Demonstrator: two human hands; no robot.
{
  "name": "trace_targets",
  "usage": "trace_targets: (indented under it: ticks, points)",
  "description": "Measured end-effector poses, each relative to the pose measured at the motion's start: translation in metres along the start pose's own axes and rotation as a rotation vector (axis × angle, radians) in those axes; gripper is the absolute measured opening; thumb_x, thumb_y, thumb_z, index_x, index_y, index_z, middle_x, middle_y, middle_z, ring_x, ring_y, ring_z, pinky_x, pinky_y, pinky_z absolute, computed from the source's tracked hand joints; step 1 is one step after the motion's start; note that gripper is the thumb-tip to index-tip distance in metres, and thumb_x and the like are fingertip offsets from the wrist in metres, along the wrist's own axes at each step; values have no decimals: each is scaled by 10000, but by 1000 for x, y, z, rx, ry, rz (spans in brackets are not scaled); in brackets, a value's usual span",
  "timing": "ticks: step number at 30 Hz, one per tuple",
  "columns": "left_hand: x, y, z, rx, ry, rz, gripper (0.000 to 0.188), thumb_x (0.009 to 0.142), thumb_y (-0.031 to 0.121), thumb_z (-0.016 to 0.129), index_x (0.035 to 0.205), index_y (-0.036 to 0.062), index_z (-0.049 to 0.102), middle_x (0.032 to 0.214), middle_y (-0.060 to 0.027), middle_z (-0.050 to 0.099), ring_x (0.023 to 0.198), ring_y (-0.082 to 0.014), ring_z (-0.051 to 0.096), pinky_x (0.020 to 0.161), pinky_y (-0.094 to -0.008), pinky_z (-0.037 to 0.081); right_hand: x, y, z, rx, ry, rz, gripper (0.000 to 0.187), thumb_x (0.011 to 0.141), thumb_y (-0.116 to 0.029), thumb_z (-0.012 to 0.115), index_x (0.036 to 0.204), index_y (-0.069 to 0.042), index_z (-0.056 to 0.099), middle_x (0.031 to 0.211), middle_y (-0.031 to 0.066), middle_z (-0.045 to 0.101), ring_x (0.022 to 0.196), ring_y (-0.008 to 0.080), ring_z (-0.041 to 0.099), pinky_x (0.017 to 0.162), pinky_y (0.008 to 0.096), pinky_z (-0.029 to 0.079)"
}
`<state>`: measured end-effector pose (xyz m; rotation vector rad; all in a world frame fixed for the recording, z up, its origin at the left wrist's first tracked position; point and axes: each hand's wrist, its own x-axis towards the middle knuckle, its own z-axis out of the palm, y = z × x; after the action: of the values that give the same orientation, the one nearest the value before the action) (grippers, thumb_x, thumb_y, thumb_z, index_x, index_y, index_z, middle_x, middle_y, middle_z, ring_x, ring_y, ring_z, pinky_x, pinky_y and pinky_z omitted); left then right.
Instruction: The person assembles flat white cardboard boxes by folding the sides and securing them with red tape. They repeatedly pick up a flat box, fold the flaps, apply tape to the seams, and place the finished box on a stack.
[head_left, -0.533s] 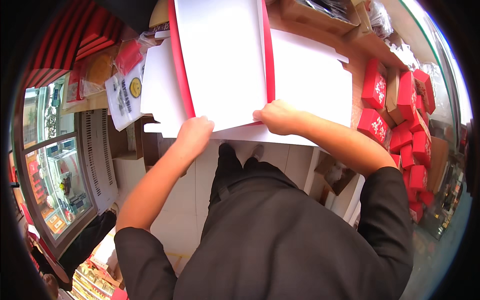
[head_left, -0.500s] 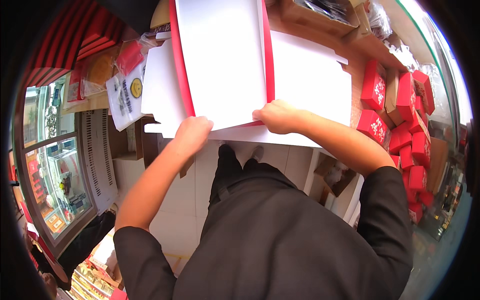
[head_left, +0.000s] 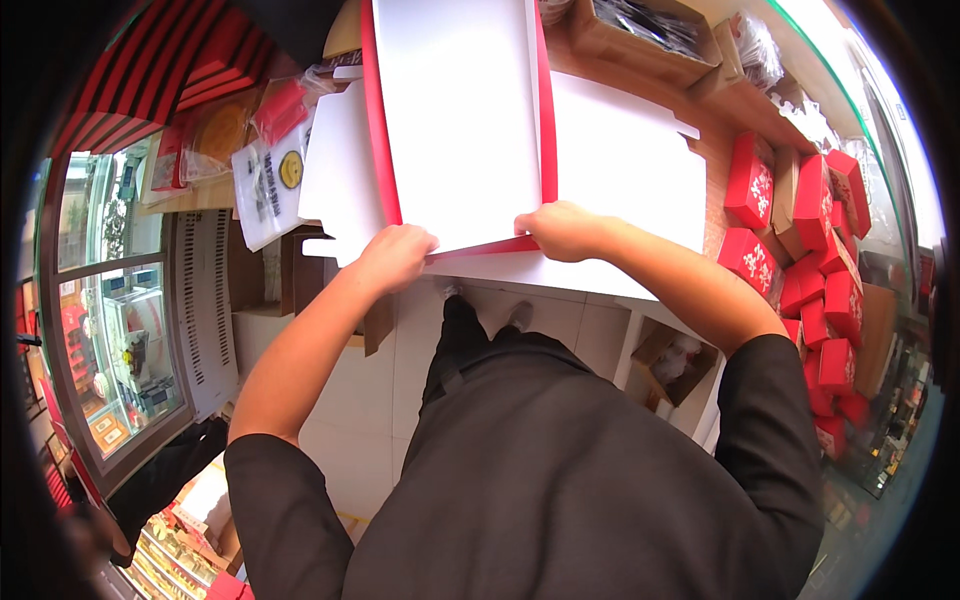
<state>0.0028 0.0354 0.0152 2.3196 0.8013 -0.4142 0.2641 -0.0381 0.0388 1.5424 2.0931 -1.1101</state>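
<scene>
A long cardboard box, white inside with red side walls, stands part folded in front of me. My left hand is closed on its near left corner, fingers pinched over the edge. At the near right corner, my right hand pinches the box too, thumb and fingers pressed together. A narrow red strip of the box's near wall runs between the two hands. Under the box lie flat white card sheets, jutting out on both sides and over the counter's near edge. The far end of the box is cut off by the frame.
Several small red boxes are piled on the right. An open carton holding dark packets sits at the back right. To the left lie a white plastic bag and wrapped packets. A person's dark sleeve shows at lower left.
Between my hands, more of the red near wall shows now. Both hands keep their hold on the corners, and the whole view has shifted slightly.
</scene>
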Motion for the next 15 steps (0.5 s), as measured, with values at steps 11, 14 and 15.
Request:
trace_targets:
  ticks: [11,14,15]
  points:
    - [-13,5,12,-132,14,-63,110,735,-29,544,811,-16,623,834,-217,613,850,-399,597,730,-465,461,-11,2,30,-72,154,-60,244,825,-6,496,1035,-16,619,789,189,659,787,366,645,734,458,494]
    - [-13,6,16,-71,48,-55,137,736,-27,566,845,-7,646,854,-212,626,854,-382,608,734,-447,469,-11,2,32,-64,169,-44,242,824,-4,498,1035,-39,612,811,182,663,811,362,650,727,452,500]
    - [-12,7,15,-17,39,-47,136,739,-21,582,855,-6,651,852,-209,630,847,-374,612,735,-437,472,-11,2,32,-59,177,-40,241,822,-2,499,1032,-39,612,811,183,662,812,362,649,727,453,499]
